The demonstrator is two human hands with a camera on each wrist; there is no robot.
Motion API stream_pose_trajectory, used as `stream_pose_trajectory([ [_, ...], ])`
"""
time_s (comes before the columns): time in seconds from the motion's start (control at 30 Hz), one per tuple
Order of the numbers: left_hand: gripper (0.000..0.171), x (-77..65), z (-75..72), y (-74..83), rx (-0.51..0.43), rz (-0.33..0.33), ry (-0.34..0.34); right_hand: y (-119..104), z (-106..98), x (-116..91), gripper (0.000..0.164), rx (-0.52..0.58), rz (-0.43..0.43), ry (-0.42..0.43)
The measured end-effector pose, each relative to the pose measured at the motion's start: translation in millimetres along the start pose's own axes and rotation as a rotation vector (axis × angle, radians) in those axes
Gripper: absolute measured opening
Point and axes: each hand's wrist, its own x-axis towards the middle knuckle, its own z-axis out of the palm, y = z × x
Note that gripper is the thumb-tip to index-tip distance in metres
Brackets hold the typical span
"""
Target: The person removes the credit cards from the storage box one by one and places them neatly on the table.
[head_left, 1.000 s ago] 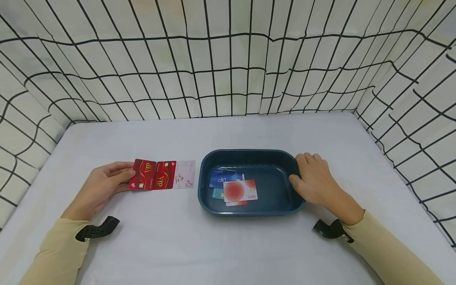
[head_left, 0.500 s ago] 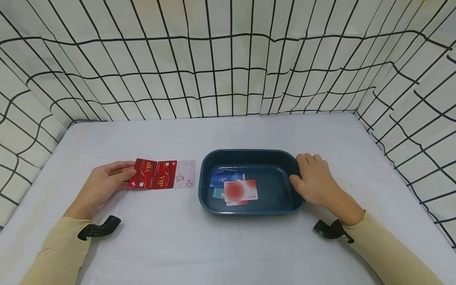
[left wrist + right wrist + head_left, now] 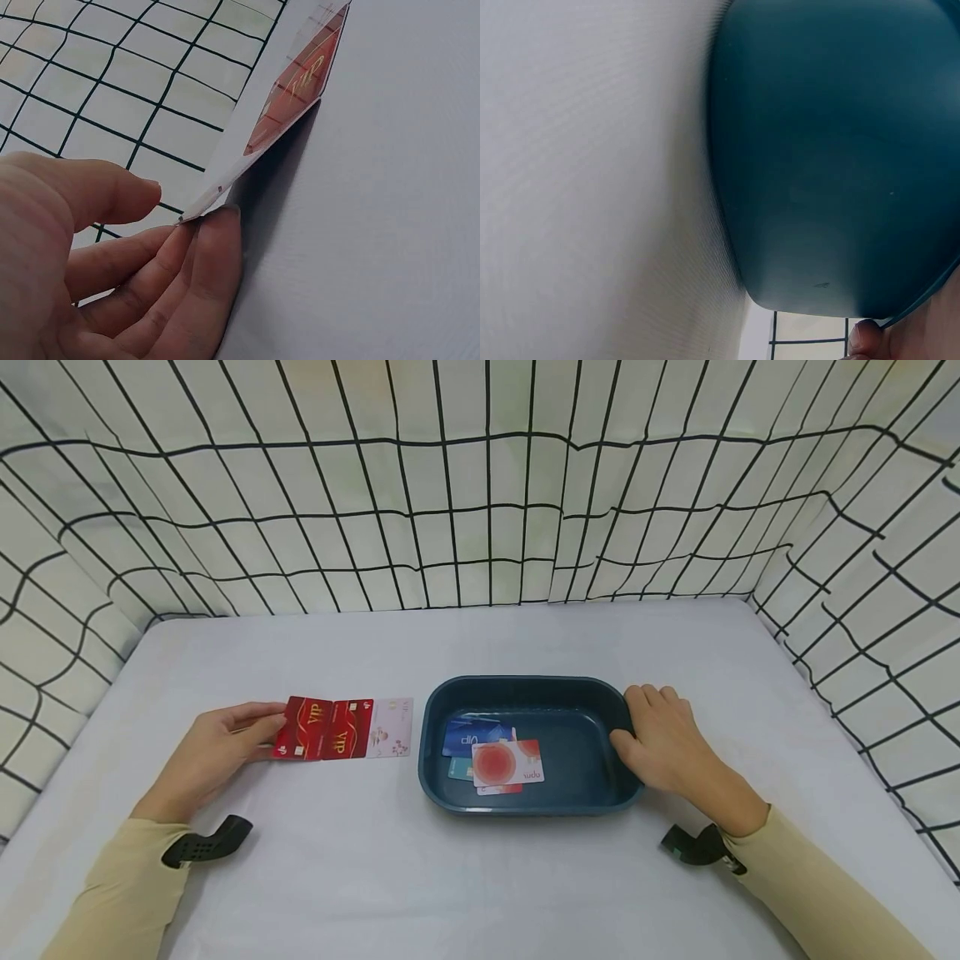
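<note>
My left hand (image 3: 213,756) holds the raised left edge of a red VIP card (image 3: 303,731). In the left wrist view, the fingers curl under that tilted card (image 3: 296,86), while the thumb is slightly apart. A second red VIP card (image 3: 348,728) lies right beside it, followed by a pale floral card (image 3: 392,727). My right hand (image 3: 667,743) grips the right end of a dark blue tray (image 3: 577,806), thumb over the rim. In the right wrist view, the tray's outer wall (image 3: 825,165) fills much of the picture, with fingertips (image 3: 866,336) at the rim.
Inside the tray overlap a blue card (image 3: 459,737), a teal card (image 3: 460,768), a white card with a red circle (image 3: 525,764) and a partly covered red-and-white card (image 3: 498,790). A white cloth (image 3: 375,877) covers the table; black grid netting (image 3: 487,510) encloses its back and sides.
</note>
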Motion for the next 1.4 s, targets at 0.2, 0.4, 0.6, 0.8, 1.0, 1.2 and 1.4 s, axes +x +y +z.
stream_pose_trajectory([
  [0.2, 0.079, -3.7, -4.7, 0.7, 0.096, 0.027, 0.026, -0.5, -0.3, 1.0, 0.012, -0.005, -0.006, 0.001],
  [0.4, 0.08, -5.3, -4.9, -0.1, 0.114, 0.007, 0.041, -0.5, -1.0, -0.8, 0.016, -0.002, -0.003, -0.007],
  [0.6, 0.077, -4.0, -8.5, 6.2, 0.107, 0.016, 0.06, -0.7, -3.3, -1.1, 0.018, 0.009, 0.004, 0.005],
  [0.8, 0.078, -4.9, -6.7, 5.0, 0.102, 0.005, 0.054, -1.5, -1.7, -2.3, 0.02, 0.003, 0.0, 0.018],
  [1.0, 0.082, -5.9, -1.2, -0.7, 0.107, -0.032, 0.047, -2.9, 0.0, -5.5, 0.025, 0.002, -0.005, 0.016],
  [1.2, 0.083, -4.0, 0.2, -2.3, 0.106, -0.056, 0.052, -3.4, 1.4, -6.5, 0.025, 0.007, -0.013, 0.042],
  [1.4, 0.079, -0.3, -2.7, 1.9, 0.118, -0.056, 0.066, -2.2, 2.8, -5.0, 0.023, 0.009, -0.013, 0.074],
])
